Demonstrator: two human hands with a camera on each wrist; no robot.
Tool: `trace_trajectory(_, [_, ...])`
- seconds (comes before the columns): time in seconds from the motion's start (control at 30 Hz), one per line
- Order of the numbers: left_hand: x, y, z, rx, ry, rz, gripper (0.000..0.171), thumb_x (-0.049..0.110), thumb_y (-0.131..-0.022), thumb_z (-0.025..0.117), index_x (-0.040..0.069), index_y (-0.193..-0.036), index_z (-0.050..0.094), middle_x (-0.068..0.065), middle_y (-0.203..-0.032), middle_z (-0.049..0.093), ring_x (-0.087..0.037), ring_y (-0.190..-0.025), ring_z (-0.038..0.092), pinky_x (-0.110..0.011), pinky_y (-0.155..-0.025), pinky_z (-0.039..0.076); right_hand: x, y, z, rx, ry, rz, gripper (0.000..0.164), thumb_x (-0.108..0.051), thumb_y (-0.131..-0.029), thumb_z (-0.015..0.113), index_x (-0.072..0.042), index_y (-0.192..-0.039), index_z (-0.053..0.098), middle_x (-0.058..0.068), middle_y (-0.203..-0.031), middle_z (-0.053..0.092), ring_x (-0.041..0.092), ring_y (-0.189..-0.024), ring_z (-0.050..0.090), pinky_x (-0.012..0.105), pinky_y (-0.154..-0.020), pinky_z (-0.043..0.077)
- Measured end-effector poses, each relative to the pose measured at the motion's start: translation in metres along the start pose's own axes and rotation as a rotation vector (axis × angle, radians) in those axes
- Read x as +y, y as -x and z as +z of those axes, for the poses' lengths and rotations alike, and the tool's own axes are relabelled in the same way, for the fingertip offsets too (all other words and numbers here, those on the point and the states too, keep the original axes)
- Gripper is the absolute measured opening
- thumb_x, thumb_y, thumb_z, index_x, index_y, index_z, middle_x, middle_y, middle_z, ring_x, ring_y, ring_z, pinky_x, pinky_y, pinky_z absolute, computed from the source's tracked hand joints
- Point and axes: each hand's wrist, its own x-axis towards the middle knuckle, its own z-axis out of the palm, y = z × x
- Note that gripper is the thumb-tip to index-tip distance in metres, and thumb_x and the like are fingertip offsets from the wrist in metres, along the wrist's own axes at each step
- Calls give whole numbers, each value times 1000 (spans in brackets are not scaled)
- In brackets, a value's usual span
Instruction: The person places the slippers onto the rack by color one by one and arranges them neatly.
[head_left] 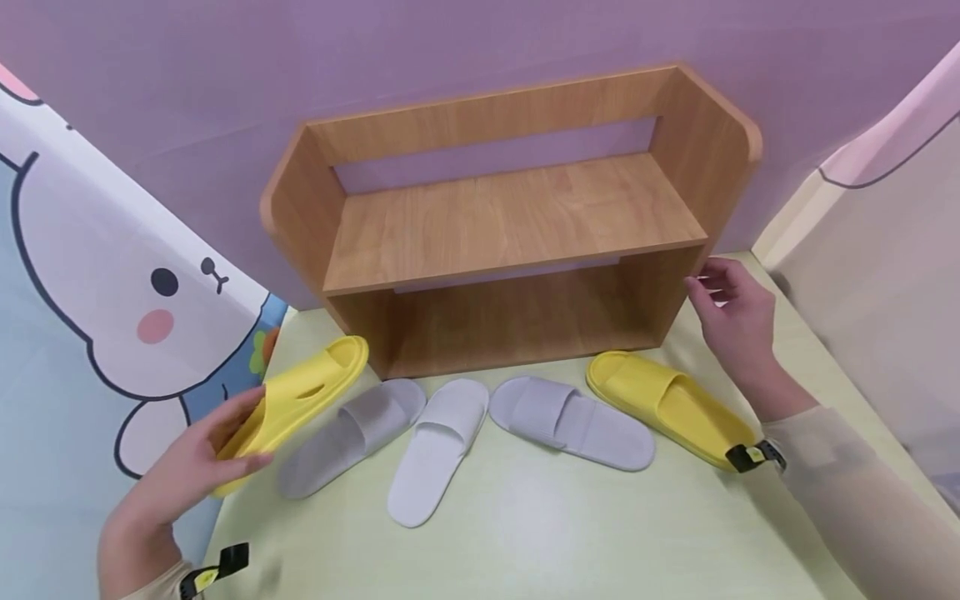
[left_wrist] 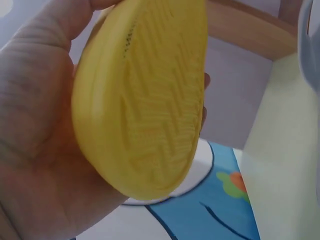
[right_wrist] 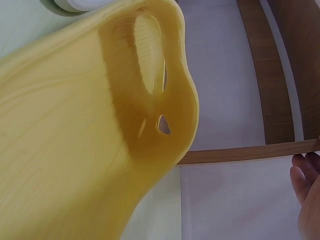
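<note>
My left hand [head_left: 198,454] grips a yellow slipper [head_left: 300,392] by its rear half and holds it tilted, toe toward the shelf's left end. Its ridged sole [left_wrist: 160,110] faces the camera in the left wrist view. At the other side, my right hand [head_left: 738,312] has its fingertips at the outer face of the right side panel of a wooden two-tier shelf [head_left: 517,208], fingers loosely bent. In the right wrist view the fingertips [right_wrist: 300,182] meet the panel's edge. A second yellow slipper [head_left: 663,400] lies below my right hand, its toe near the shelf.
In front of the shelf lie a grey slipper [head_left: 352,437], a white slipper [head_left: 438,450] and another grey slipper [head_left: 573,421] on the pale table [head_left: 540,533]. A purple wall [head_left: 480,50] stands behind. A cartoon-printed cloth [head_left: 127,292] borders the left, a pale panel [head_left: 877,250] the right.
</note>
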Motion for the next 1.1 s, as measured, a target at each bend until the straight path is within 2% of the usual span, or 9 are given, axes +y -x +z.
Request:
trace_trajectory(0.17, [17,-6,1,-16,-34,42,86,13,-96,88,13,-169,43,-7,-146,58,-10,-112,61,-19,-86,54,-1,1,1,-4,9,3,22,2,-98,78,5,-120,75,-15,-101,75,-9,-83,66,8,-74,49])
trace_trajectory(0.33, [36,-11,0,-24,-53,74,89,14,-93,90,18,-169,44,-5,-145,57,-11,-111,60,-20,-84,53,0,1,1,0,19,5,23,2,-98,78,6,-120,75,-4,-103,78,-9,-84,66,8,-75,49])
trace_trajectory(0.47, [50,-15,-1,-13,-80,112,91,13,-92,91,17,-169,44,-6,-143,58,-9,-111,59,-17,-86,52,1,0,1,0,20,3,23,2,-98,79,4,-120,76,-1,-104,79,-8,-84,66,8,-75,50])
trace_trajectory(0.63, [65,-22,0,57,-104,185,91,8,-89,93,14,-168,46,-9,-145,61,1,-117,58,-7,-95,46,-1,-1,1,3,22,-6,22,2,-98,78,6,-119,75,-6,-102,78,-10,-83,65,7,-74,48])
trace_trajectory(0.73, [76,-27,1,110,-54,226,88,0,-89,89,16,-166,49,-7,-141,62,-4,-117,61,-8,-98,47,-1,-1,2,4,18,-9,21,4,-97,78,7,-118,75,-10,-102,77,-10,-82,65,7,-75,48])
trace_trajectory(0.8, [84,-32,1,154,-35,248,87,-3,-89,86,20,-165,50,-4,-137,63,-11,-114,62,-10,-97,48,-2,-1,2,8,15,-18,21,5,-97,77,8,-118,75,-8,-101,77,-11,-82,65,7,-74,48])
trace_trajectory(0.87, [93,-37,2,205,-26,249,87,-3,-90,84,24,-165,50,-1,-135,63,-16,-113,62,-11,-96,50,-3,-1,2,11,15,-34,21,6,-97,78,8,-117,75,0,-101,78,-10,-82,64,7,-74,48])
trace_trajectory(0.97, [105,-42,4,274,-74,228,88,3,-92,85,26,-167,48,0,-137,62,-16,-114,59,-10,-91,49,-5,-1,3,12,17,-53,21,7,-96,77,9,-117,75,11,-101,78,-11,-81,64,7,-74,49])
trace_trajectory(1.1, [123,-50,7,318,-139,209,89,11,-93,86,26,-170,44,-7,-140,60,-19,-112,53,-14,-85,45,-11,-1,5,5,18,-54,20,8,-97,77,10,-117,74,12,-101,77,-12,-81,63,7,-74,49])
